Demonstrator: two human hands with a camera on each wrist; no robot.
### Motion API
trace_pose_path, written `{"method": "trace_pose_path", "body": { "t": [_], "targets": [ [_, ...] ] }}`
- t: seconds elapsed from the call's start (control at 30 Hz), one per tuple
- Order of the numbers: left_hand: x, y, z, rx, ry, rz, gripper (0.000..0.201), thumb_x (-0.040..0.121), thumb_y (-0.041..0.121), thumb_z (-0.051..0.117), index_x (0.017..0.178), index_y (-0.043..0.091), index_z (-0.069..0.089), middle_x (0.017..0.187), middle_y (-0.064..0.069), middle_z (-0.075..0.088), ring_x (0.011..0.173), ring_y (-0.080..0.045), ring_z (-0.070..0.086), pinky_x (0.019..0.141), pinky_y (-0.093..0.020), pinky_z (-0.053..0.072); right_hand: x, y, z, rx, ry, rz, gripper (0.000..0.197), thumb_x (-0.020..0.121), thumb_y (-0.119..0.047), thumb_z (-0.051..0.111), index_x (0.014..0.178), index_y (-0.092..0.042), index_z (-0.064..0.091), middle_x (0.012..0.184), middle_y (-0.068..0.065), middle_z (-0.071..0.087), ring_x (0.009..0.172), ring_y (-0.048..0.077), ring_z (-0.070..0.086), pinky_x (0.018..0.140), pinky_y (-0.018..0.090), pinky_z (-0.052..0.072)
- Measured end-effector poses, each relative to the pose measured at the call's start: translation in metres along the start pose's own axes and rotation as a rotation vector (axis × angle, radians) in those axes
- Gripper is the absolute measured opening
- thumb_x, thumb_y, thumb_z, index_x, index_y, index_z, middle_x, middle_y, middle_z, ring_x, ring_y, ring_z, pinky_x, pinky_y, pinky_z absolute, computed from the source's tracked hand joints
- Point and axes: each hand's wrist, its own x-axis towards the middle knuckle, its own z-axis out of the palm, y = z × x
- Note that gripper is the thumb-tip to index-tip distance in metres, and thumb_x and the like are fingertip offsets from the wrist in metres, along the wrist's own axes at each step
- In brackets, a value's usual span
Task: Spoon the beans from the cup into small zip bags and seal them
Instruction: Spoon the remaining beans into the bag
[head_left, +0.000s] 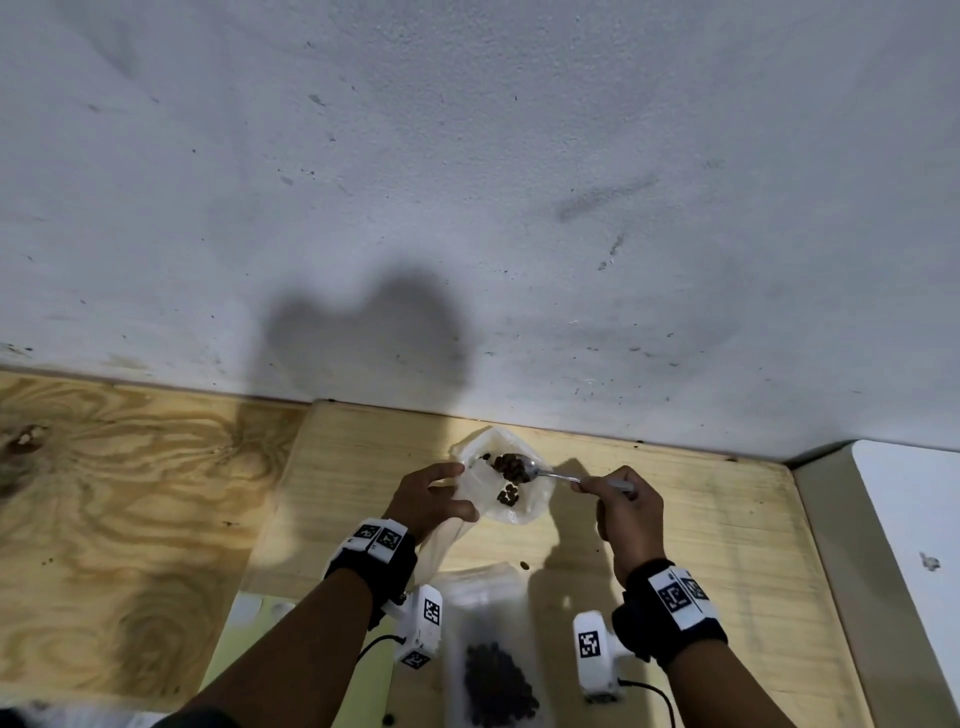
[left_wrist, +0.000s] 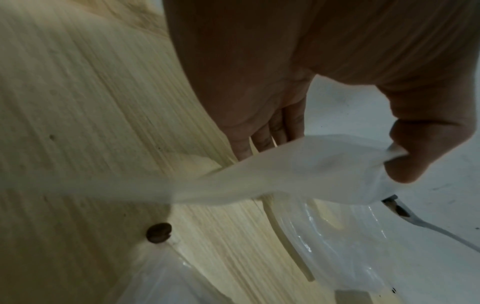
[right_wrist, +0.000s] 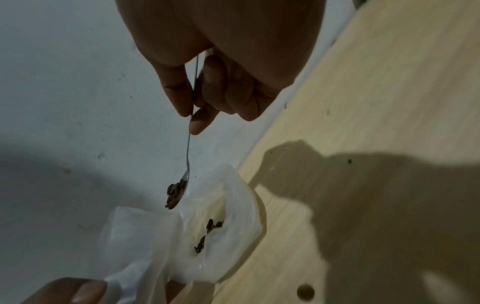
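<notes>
A filled zip bag (head_left: 493, 670) lies nearest you on the bench (head_left: 717, 545). Beyond it, your left hand (head_left: 434, 501) pinches the open zip bag's (head_left: 501, 480) rim. Your right hand (head_left: 621, 506) grips the spoon (head_left: 540, 472), loaded with beans (head_left: 511, 466), over the bag's mouth.

Spoon (head_left: 540, 472) shiny metal; bag (right_wrist: 233, 205) thin glossy clear plastic; table (head_left: 701, 519) pale matt grained wood; wall (head_left: 467, 182) rough white.

Dark brown beans (head_left: 510, 466) fill a silver spoon (head_left: 550, 473) over a translucent white zip bag (head_left: 524, 506); pale wood-grain table (head_left: 675, 519).
</notes>
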Motion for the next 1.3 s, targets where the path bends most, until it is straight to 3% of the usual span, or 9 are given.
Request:
{"method": "trace_pose_path", "body": {
  "t": [0.07,0.2,0.4,0.57,0.7,0.83,1.0,1.13,1.3],
  "targets": [
    [-0.001,0.001,0.002,0.051,-0.013,0.014,0.066,0.053,0.003,0.087,0.111,0.026,0.066,0.114,-0.002,0.066,0.106,-0.014,0.061,0.081,-0.025,0.047,0.0,-0.004,0.002,-0.048,-0.038,-0.056,0.029,0.072,-0.003,0.076,0.067,0.008,0.049,0.055,0.004,0.034,0.052,0.017,0.029,0.052,0.027,0.025],
    [-0.002,0.005,0.006,0.169,-0.03,0.046,0.078,0.031,0.029,0.086,0.107,0.034,0.067,0.11,0.0,0.065,0.105,-0.013,0.06,0.078,-0.025,0.049,-0.002,-0.013,0.015,-0.204,-0.118,-0.188,0.034,0.073,-0.002,0.078,0.061,-0.002,0.046,0.056,0.003,0.04,0.053,0.014,0.034,0.052,0.024,0.03],
    [0.003,0.006,0.009,0.256,-0.062,0.051,0.074,0.039,0.025,0.089,0.107,0.039,0.062,0.12,-0.001,0.061,0.11,-0.016,0.056,0.086,-0.029,0.048,0.001,-0.02,0.018,-0.371,-0.263,-0.281,0.031,0.075,-0.001,0.075,0.06,-0.009,0.05,0.054,-0.009,0.053,0.053,0.007,0.042,0.053,0.017,0.034],
    [0.006,0.007,0.012,0.293,-0.076,0.064,0.082,0.055,0.012,0.089,0.127,0.03,0.056,0.119,0.006,0.055,0.113,-0.016,0.052,0.086,-0.027,0.045,0.011,-0.013,0.007,-0.287,-0.058,-0.27,0.025,0.075,0.003,0.072,0.063,-0.001,0.05,0.052,-0.007,0.047,0.053,0.012,0.04,0.055,0.026,0.035],
    [0.007,0.006,0.014,0.287,-0.075,0.06,0.085,0.055,0.011,0.089,0.131,0.026,0.054,0.123,0.008,0.054,0.112,-0.014,0.053,0.088,-0.025,0.043,0.009,-0.001,0.011,-0.371,-0.003,-0.286,0.029,0.078,-0.002,0.07,0.062,-0.007,0.047,0.053,-0.01,0.049,0.05,0.009,0.039,0.054,0.026,0.035],
    [0.01,0.0,0.012,0.235,-0.047,0.054,0.076,0.056,0.009,0.085,0.126,0.026,0.06,0.123,0.004,0.06,0.109,-0.012,0.057,0.084,-0.023,0.044,0.006,0.013,0.016,-0.557,0.0,-0.374,0.038,0.081,-0.013,0.069,0.061,-0.027,0.039,0.045,-0.007,0.041,0.041,0.011,0.032,0.048,0.027,0.034],
    [0.011,-0.006,0.003,0.123,0.025,0.058,0.051,0.067,0.004,0.07,0.114,0.024,0.067,0.116,0.0,0.068,0.102,-0.012,0.063,0.079,-0.021,0.048,0.002,0.015,0.009,-0.719,0.019,-0.469,0.031,0.082,-0.016,0.067,0.068,-0.02,0.04,0.049,-0.004,0.047,0.043,0.014,0.037,0.047,0.028,0.036],
    [0.011,-0.004,0.002,0.106,0.029,0.081,0.044,0.078,0.0,0.061,0.117,0.019,0.067,0.108,0.0,0.067,0.095,-0.016,0.06,0.069,-0.019,0.045,0.005,0.022,0.005,-0.676,0.03,-0.44,0.038,0.084,-0.014,0.067,0.066,-0.027,0.037,0.047,-0.003,0.046,0.04,0.014,0.034,0.045,0.026,0.034],
    [0.008,-0.002,0.003,0.022,-0.006,0.069,0.06,0.054,0.017,0.06,0.113,0.024,0.068,0.112,-0.004,0.069,0.103,-0.021,0.062,0.08,-0.028,0.048,0.006,0.033,0.008,-0.474,0.07,-0.306,0.034,0.085,-0.009,0.07,0.065,-0.016,0.043,0.05,-0.009,0.046,0.04,0.007,0.033,0.047,0.023,0.033]
  ]
}}
